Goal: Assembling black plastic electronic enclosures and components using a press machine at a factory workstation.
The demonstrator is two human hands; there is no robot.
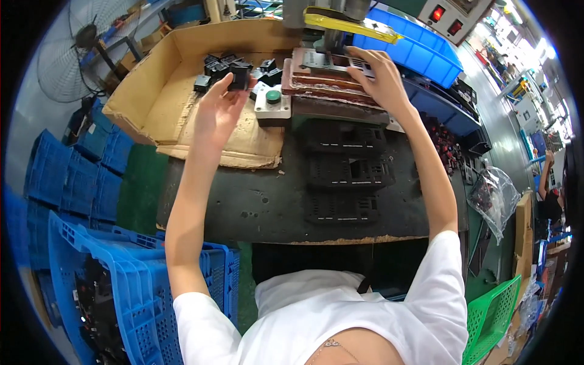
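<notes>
My left hand [220, 109] is raised over the cardboard tray's right side, holding a small black box-shaped part [239, 78] between thumb and fingers. My right hand [384, 79] reaches to the stacked reddish-brown fixture block [325, 84]. Its thumb and fingers close round the right end of a grey slotted panel [322, 61] lying on top. Just above that panel is a press head wrapped in yellow tape [350, 25]. Between my hands stands a white control box with a green push button [273, 97]. More small black parts [224, 65] lie heaped in the tray.
Several black slotted covers [348, 171] lie in a column on the dark bench [243, 210]. A cardboard tray [143, 100] occupies the back left. Blue bins [420, 52] stand at the back right. Blue crates [140, 267] are at my left, and a green basket [496, 316] is lower right.
</notes>
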